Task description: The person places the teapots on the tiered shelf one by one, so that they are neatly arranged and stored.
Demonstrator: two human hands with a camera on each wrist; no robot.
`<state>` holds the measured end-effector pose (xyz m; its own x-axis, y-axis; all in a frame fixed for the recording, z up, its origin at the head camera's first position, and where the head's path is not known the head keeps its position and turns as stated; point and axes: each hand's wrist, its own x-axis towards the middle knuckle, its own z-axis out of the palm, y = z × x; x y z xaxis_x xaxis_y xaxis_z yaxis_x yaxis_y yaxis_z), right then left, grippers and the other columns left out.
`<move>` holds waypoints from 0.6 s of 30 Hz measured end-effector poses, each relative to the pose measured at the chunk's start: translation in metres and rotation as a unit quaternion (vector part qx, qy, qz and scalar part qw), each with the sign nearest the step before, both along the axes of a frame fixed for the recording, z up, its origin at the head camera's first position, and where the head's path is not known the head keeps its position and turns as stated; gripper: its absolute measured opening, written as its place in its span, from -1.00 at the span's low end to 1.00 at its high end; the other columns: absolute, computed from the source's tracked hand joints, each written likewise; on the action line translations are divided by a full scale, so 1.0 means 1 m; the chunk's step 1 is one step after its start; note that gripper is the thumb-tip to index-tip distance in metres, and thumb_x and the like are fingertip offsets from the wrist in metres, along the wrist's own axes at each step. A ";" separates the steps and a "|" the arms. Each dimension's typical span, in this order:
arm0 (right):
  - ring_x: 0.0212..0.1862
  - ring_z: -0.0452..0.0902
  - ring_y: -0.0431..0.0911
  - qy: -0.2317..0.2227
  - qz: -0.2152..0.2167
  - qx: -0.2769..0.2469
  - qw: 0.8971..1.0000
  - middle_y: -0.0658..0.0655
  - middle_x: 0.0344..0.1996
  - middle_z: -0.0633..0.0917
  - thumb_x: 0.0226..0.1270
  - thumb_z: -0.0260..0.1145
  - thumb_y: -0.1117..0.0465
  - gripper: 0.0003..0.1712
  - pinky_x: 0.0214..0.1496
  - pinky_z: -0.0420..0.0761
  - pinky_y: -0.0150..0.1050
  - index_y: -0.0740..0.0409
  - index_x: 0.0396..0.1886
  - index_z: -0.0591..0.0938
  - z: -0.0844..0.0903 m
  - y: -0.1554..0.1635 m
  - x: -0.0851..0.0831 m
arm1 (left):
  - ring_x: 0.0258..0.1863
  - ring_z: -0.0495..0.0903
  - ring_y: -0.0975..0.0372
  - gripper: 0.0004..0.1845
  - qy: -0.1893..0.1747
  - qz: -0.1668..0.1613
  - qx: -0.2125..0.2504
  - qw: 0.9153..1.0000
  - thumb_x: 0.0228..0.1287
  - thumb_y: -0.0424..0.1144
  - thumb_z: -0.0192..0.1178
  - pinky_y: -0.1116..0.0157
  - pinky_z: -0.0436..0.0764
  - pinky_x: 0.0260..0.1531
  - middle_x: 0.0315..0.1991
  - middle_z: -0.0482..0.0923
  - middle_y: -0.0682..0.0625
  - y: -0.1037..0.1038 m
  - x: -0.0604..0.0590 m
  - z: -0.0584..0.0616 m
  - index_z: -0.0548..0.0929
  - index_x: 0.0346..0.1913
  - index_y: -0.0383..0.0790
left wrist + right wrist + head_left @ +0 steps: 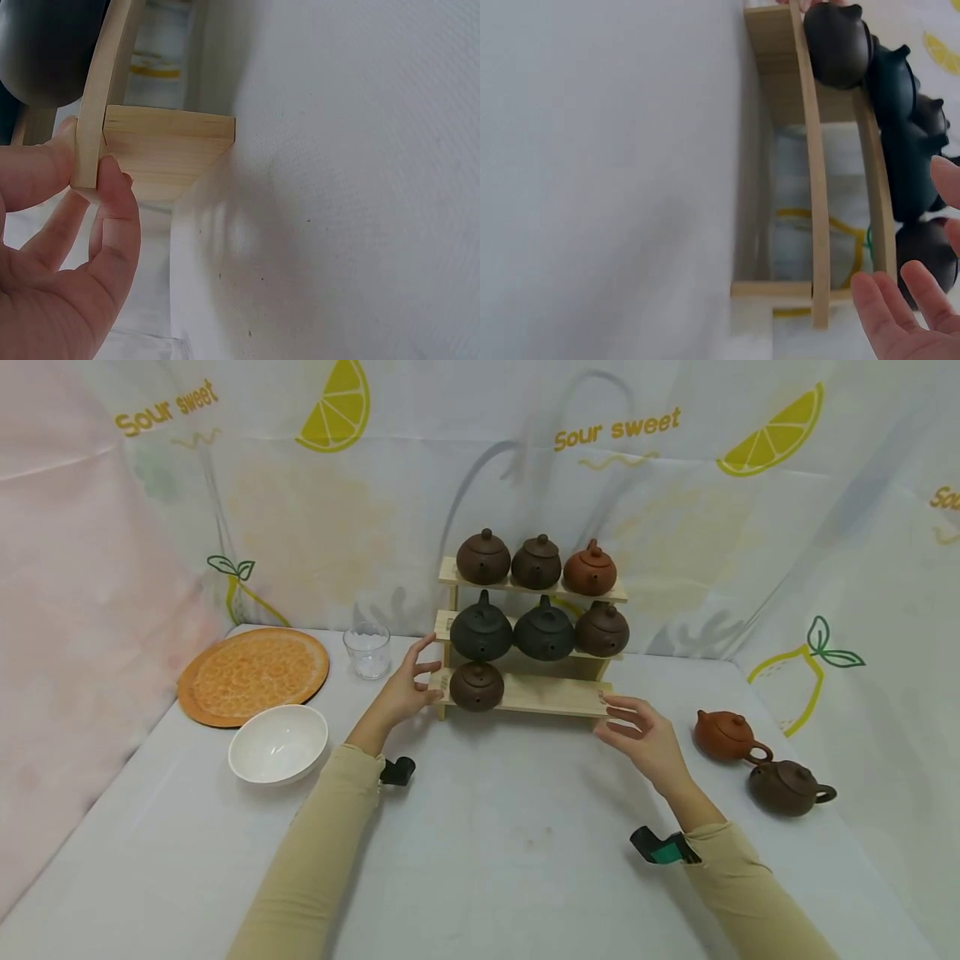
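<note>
Centre frame, on a white table [480, 860]: left hand [405, 689] pinching the left end of a three-tier wooden rack [555, 695], thumb and fingers [112, 202] closed on the lowest shelf's edge. Right hand [645, 739] spread and relaxed just off the rack's right end, seemingly not gripping (contact impossible to confirm from the wrist view).

Best handled, by the look of it, with both ends gripped low and kept level, moved slowly, no tilting, given loose teapots on every shelf.

Counted: seven teapots on the rack, with three on top [536, 562], three in the middle [543, 631], one at the bottom left [476, 686]; two more teapots [757, 762] on the table at right. At left, one white bowl [278, 744], one glass [367, 650], one orange round mat [253, 674].
</note>
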<state>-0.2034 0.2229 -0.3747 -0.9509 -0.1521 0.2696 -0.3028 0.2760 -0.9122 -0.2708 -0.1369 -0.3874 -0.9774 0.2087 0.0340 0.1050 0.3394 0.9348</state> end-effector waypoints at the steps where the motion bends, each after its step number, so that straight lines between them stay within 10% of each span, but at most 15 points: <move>1: 0.10 0.43 0.10 -0.002 -0.007 0.002 1.000 0.37 0.12 0.43 0.07 0.40 0.43 -0.40 0.01 0.49 -0.30 0.48 0.12 0.40 0.000 0.004 0.001 | -0.15 0.52 -0.11 0.00 0.000 0.000 -0.001 1.000 0.15 -0.60 0.17 0.22 0.53 -0.27 0.29 0.27 -0.27 0.000 0.000 0.000 -0.12 0.46 0.18; 7: -0.01 0.47 -0.28 -0.014 -0.053 0.028 0.998 0.13 0.07 0.50 0.10 0.41 0.34 -0.43 -0.09 0.50 -0.46 0.36 0.12 0.45 -0.003 0.027 0.010 | -0.09 0.50 -0.16 0.00 0.000 -0.002 -0.003 1.000 0.15 -0.59 0.18 0.20 0.53 -0.23 0.29 0.26 -0.27 0.000 0.000 0.000 -0.13 0.46 0.18; 18: 0.00 0.45 -0.33 -0.022 -0.127 0.038 0.991 -0.26 -0.08 0.52 0.14 0.40 0.25 -0.52 -0.13 0.45 -0.57 0.10 0.09 0.52 -0.006 0.069 0.025 | -0.08 0.49 -0.17 0.00 0.005 -0.003 0.005 1.000 0.15 -0.60 0.17 0.22 0.53 -0.23 0.29 0.26 -0.27 -0.001 0.001 0.001 -0.12 0.46 0.17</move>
<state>-0.1779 0.2916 -0.3807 -0.9718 0.0751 0.2233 -0.1748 0.4056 -0.8972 -0.2695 -0.1375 -0.3861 -0.9759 0.2137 0.0454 0.1158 0.3296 0.9370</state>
